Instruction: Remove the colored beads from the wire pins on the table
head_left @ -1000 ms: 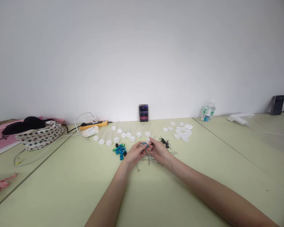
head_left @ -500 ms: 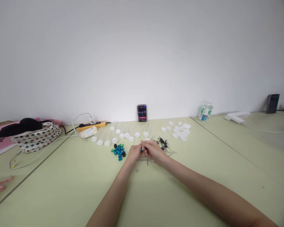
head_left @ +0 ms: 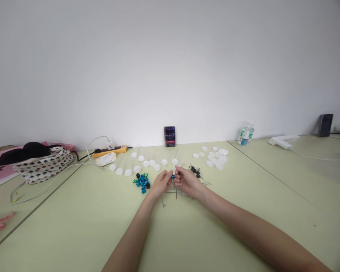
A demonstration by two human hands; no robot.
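Observation:
My left hand [head_left: 161,183] and my right hand [head_left: 187,183] meet low over the table, both with fingers pinched. Between their fingertips shows a small shiny blue piece [head_left: 173,176]; its far end is hidden by the right fingers, where something dark also shows. Beneath the hands lie thin metal rods [head_left: 176,194], partly covered. A pile of blue, green and black small pieces [head_left: 143,181] sits left of my left hand. Just beyond my right hand are black pieces with thin metal stems [head_left: 197,172].
Clear tubes with round white ends [head_left: 128,172] lie behind the hands; loose white discs [head_left: 217,158] lie right of them. A phone [head_left: 170,136] leans on the wall. Farther out are a yellow power strip [head_left: 110,151], a patterned bag [head_left: 45,166] and a clear bottle [head_left: 246,134].
The fingertips have drawn slightly apart, and more of the blue piece shows between them. My right fingers have tilted upward. A thin rod now shows below my left hand.

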